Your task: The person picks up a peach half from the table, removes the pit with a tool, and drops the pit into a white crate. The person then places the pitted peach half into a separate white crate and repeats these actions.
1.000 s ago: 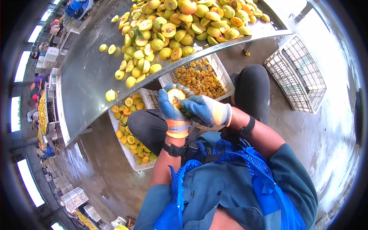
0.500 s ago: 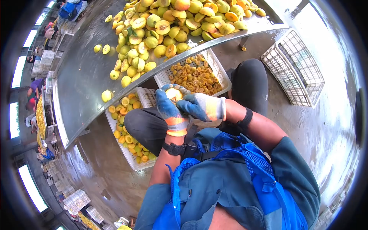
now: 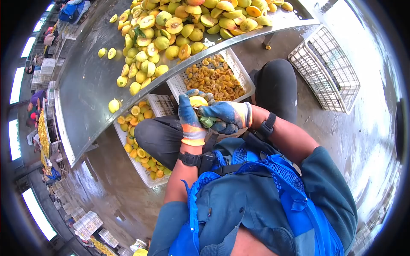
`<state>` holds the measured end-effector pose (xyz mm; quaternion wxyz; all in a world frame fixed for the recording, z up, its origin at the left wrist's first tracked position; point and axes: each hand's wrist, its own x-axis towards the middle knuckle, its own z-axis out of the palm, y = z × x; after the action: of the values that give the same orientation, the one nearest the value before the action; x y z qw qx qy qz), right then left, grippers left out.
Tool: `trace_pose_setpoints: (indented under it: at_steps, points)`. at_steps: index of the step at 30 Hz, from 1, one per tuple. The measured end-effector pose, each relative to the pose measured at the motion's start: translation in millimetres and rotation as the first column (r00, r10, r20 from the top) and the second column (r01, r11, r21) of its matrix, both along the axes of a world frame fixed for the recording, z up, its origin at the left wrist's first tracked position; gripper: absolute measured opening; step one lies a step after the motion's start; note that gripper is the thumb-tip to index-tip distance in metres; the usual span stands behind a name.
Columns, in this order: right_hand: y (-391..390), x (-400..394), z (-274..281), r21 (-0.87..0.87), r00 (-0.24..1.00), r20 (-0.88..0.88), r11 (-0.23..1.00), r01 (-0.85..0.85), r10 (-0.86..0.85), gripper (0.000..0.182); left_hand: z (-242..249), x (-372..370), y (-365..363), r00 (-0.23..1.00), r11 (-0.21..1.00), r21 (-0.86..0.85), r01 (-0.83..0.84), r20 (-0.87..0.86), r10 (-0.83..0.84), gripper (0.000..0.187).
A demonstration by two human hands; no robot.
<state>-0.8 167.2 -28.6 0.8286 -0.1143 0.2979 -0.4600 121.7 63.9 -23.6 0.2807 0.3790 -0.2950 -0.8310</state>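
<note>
My left hand [image 3: 191, 117], in a blue-coated glove with an orange and grey cuff, is closed around a yellow peach half [image 3: 197, 101] above my lap. My right hand [image 3: 226, 114], gloved the same way, is closed close beside it, with its fingertips at the fruit. A crumpled green piece [image 3: 208, 121] shows under the right fingers; I cannot tell what that hand grips. Halved yellow-green peaches [image 3: 171, 32] lie heaped on the metal table [image 3: 92, 91] ahead.
Below the table edge stands a white crate [image 3: 243, 72] of small orange-brown pit pieces. Another crate [image 3: 143, 177], with peach halves, sits left of my knee. A white slatted crate [image 3: 326, 70] stands on the wet floor at right. People and crates line the far left.
The green piece has come into view under my right fingers. The peach half in my left hand is turned differently. The view has shifted slightly.
</note>
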Motion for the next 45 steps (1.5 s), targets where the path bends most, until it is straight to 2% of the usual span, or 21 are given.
trace_pose_setpoints:
  at_steps: [1,4,7,11,12,15,16,17,19,20,21,23,25,28,31,35,36,38,39,43,45]
  points:
    - [-0.3,-2.8,0.6,0.008,0.999,-0.045,1.0,0.0,0.0,0.046,-0.5,-0.4,-3.0,0.998,0.998,-0.043,0.056,-0.003,-0.056,0.054]
    - [-0.6,6.5,-6.0,0.041,0.962,0.257,0.996,0.079,-0.087,0.045,-8.3,6.6,-14.2,0.979,0.961,-0.193,0.2,-0.005,-0.205,0.06]
    - [0.1,6.7,-1.4,-0.021,0.997,0.075,1.0,0.001,0.001,0.043,-5.1,12.8,-22.2,0.97,0.963,-0.138,0.23,-0.051,-0.238,0.06]
    - [-4.8,10.5,11.3,-0.021,0.997,0.075,1.0,0.007,-0.005,0.042,37.8,20.2,-32.8,0.997,0.989,-0.126,-0.071,-0.016,0.069,0.046]
    - [-7.6,12.5,23.8,-0.128,0.973,-0.222,0.991,0.035,-0.063,0.047,37.9,33.9,-43.0,0.981,0.903,-0.415,-0.115,0.094,0.169,0.041]
    - [-7.3,17.3,-3.6,-0.257,0.741,-0.655,0.966,-0.032,-0.15,0.048,36.6,107.6,-106.4,0.863,0.608,-0.786,-0.113,0.226,0.452,0.036]
    - [-6.6,19.5,-32.5,-0.41,0.405,-0.849,0.907,-0.099,-0.339,0.041,37.2,140.3,-130.6,0.808,0.521,-0.851,-0.061,0.264,0.527,0.036]
    - [-7.7,12.6,-17.4,-0.086,0.146,-0.988,0.968,-0.238,-0.052,0.044,39.8,172.5,-150.1,0.745,0.386,-0.917,0.096,0.323,0.583,0.037]
    - [-6.9,13.6,-27.3,-0.023,0.076,-0.997,0.98,-0.2,-0.008,0.048,67.1,178.0,-170.3,0.379,0.263,-0.779,0.569,0.532,0.757,0.035]
    - [-8.2,16.2,-31.4,-0.004,0.06,-0.998,0.987,-0.161,0.006,0.051,64.0,173.8,-163.5,0.239,0.085,-0.713,0.696,0.342,0.909,0.031]
    - [-9.9,18.6,-33.2,0.001,-0.003,-1.0,0.985,-0.17,0.001,0.049,66.8,154.2,-158.6,0.401,0.104,-0.796,0.596,0.407,0.821,0.031]
    - [-9.7,20.4,-38.5,-0.059,0.082,-0.996,0.983,-0.172,-0.045,0.047,61.7,109.1,-161.9,0.705,0.208,-0.898,0.388,0.435,0.56,0.033]
    - [-11.4,16.8,-21.8,-0.039,0.17,-0.985,0.987,-0.157,-0.011,0.047,31.0,43.5,-169.7,0.813,0.041,-0.871,0.49,0.473,0.338,0.042]
    - [-4.7,11.4,-28.0,-0.109,0.191,-0.978,0.988,-0.114,-0.086,0.046,10.2,-70.1,-163.6,0.656,0.072,-0.687,0.723,0.716,0.239,0.055]
    - [3.8,1.0,-18.9,-0.131,0.204,-0.971,0.991,-0.023,-0.123,0.044,-7.0,-130.9,-168.7,0.335,0.156,-0.381,0.911,0.906,0.257,0.065]
    - [6.1,-6.8,-9.8,-0.209,0.254,-0.934,0.96,0.188,-0.253,0.037,-26.1,-142.8,-169.2,0.437,0.156,-0.47,0.869,0.876,0.203,0.054]
    - [2.1,-6.8,-9.5,-0.255,0.29,-0.897,0.927,0.276,-0.333,0.035,-32.4,-140.2,-167.9,0.53,0.208,-0.553,0.807,0.833,0.158,0.046]
    - [-11.8,-7.0,-16.8,-0.321,0.276,-0.841,0.84,0.438,-0.465,0.031,-41.7,-127.7,-168.6,0.654,0.086,-0.68,0.728,0.727,0.209,0.041]
    - [-25.4,-5.6,-40.6,-0.39,0.367,-0.636,0.693,0.607,-0.679,0.032,-46.7,-123.3,-169.4,0.714,0.016,-0.735,0.678,0.663,0.224,0.039]
    - [-52.4,-48.2,31.8,-0.103,0.573,-0.509,0.706,0.701,-0.643,0.034,-8.6,-96.9,-132.6,0.896,-0.006,-0.911,0.412,0.403,0.187,0.033]
    - [-62.2,-54.5,38.2,-0.186,0.523,-0.506,0.679,0.71,-0.686,0.035,13.5,-77.1,-104.8,0.92,-0.112,-0.923,0.368,0.344,0.185,0.039]
